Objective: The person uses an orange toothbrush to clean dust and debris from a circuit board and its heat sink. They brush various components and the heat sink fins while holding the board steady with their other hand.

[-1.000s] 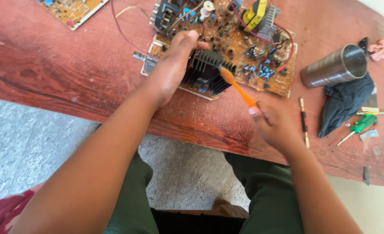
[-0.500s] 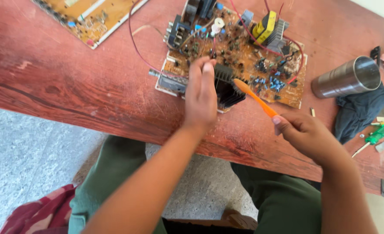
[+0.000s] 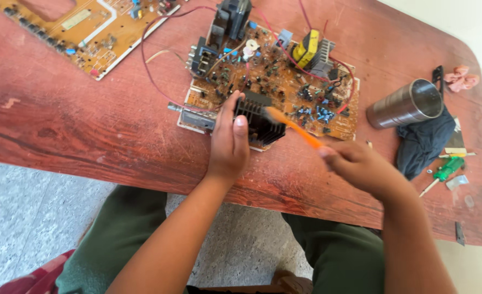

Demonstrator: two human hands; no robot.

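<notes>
A brown circuit board (image 3: 284, 87) crowded with components lies on the red wooden table (image 3: 88, 136). My left hand (image 3: 229, 142) presses on its near edge, fingers against a black finned heat sink (image 3: 260, 117). My right hand (image 3: 361, 169) grips an orange toothbrush (image 3: 295, 128) whose head rests on the heat sink's right side. Red wires loop off the board's left side.
A second circuit board (image 3: 88, 27) lies at the table's far left. At the right lie a steel cup (image 3: 404, 103) on its side, a dark cloth (image 3: 423, 141), a green-handled screwdriver (image 3: 445, 170) and a pink scrap (image 3: 461, 78). My green-trousered legs are under the table.
The view shifted so the board sits more central. My left hand slid onto the board's near edge by the heat sink. The toothbrush stayed on the heat sink, moving slightly.
</notes>
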